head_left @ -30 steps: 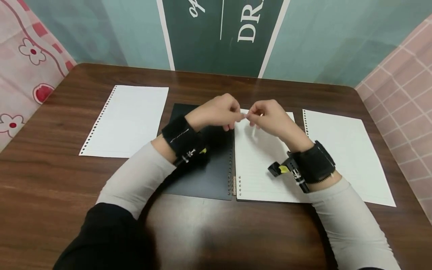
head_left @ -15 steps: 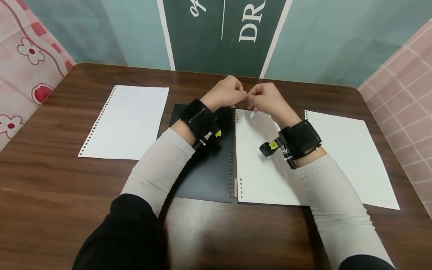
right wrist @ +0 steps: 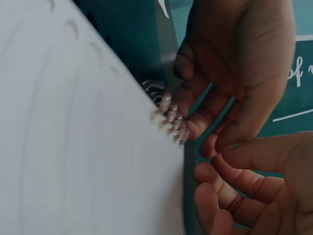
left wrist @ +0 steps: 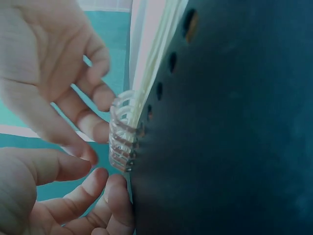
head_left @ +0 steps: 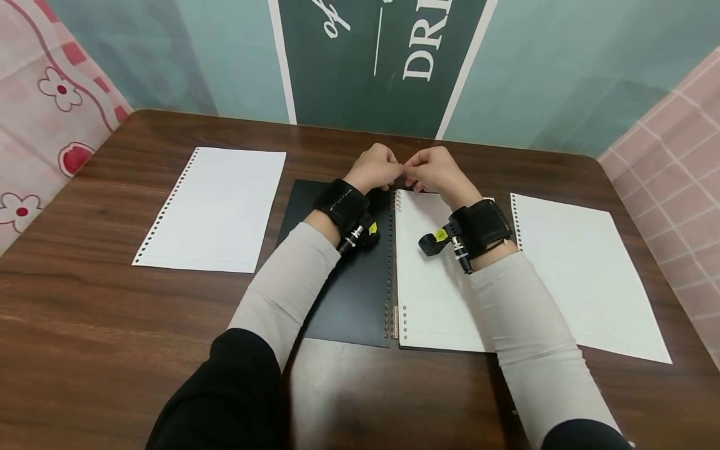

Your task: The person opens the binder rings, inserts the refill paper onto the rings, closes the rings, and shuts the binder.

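Both hands — left hand (head_left: 375,167), right hand (head_left: 434,169) — meet at the binder rings (left wrist: 123,129); fingers curled, grasp unclear

Both arms are reaching forward, wrists angling inward. The left hand (head_left: 374,167) and right hand (head_left: 435,170) are meeting fingertip to fingertip, fingers curling.

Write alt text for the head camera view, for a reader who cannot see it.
Two hands, the left hand and the right hand, meet at the top of an open ring notebook on a brown wooden table. Its black cover lies left, lined pages right. A loose punched sheet lies on either side of it.
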### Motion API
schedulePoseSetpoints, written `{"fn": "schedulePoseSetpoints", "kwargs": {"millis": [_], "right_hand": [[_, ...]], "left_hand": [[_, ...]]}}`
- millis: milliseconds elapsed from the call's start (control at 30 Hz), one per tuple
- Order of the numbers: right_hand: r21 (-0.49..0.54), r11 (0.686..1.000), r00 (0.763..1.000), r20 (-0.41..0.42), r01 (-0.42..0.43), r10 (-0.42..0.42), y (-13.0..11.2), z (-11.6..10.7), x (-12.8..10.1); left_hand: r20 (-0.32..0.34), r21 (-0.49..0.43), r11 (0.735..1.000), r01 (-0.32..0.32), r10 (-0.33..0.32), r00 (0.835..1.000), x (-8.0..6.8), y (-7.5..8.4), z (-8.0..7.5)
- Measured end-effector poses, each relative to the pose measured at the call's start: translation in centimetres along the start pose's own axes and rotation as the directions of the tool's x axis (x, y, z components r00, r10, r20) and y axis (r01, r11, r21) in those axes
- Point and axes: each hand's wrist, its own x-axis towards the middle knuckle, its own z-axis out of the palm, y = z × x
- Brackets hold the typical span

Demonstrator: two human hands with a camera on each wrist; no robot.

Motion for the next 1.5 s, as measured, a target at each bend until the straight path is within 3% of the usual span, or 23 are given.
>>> {"fn": "schedulePoseSetpoints", "kwargs": {"millis": [200, 400, 600, 833, 1033, 1267, 1500], "right_hand": [[-0.036, 0.999, 0.999, 0.018, 0.031, -0.031, 1.2, -0.4, -0.1], [-0.110, 0.984, 0.983, 0.134, 0.142, -0.127, 1.6, -0.4, -0.3], [-0.110, 0.965, 0.953, 0.219, 0.236, -0.208, 2.8, 0.4, -0.1], [-0.078, 0.959, 0.939, 0.238, 0.273, -0.248, 4.2, 0.6, -0.2], [-0.076, 0.967, 0.944, 0.249, 0.242, -0.217, 4.7, 1.3, -0.2], [-0.102, 0.972, 0.966, 0.172, 0.214, -0.194, 4.7, 0.7, -0.4], [-0.102, 0.951, 0.947, 0.171, 0.293, -0.273, 4.0, 0.6, -0.2]], "left_hand": [[0.019, 0.041, 0.999, -0.029, 0.028, 0.999, 0.0, 0.7, 0.1], [0.070, 0.113, 0.989, -0.098, 0.091, 0.993, -0.8, 0.2, -0.1], [0.139, 0.028, 0.992, -0.122, 0.116, 0.983, -1.6, -1.4, -0.5], [0.179, -0.030, 0.986, -0.165, 0.168, 0.970, -1.9, -2.7, -0.8], [0.205, -0.101, 0.981, -0.167, 0.185, 0.961, -2.2, -4.0, -0.8], [0.207, -0.151, 0.963, -0.225, 0.254, 0.945, -1.6, -3.4, -0.7], [0.191, -0.159, 0.951, -0.266, 0.294, 0.936, -1.1, -3.2, -1.2]]}}
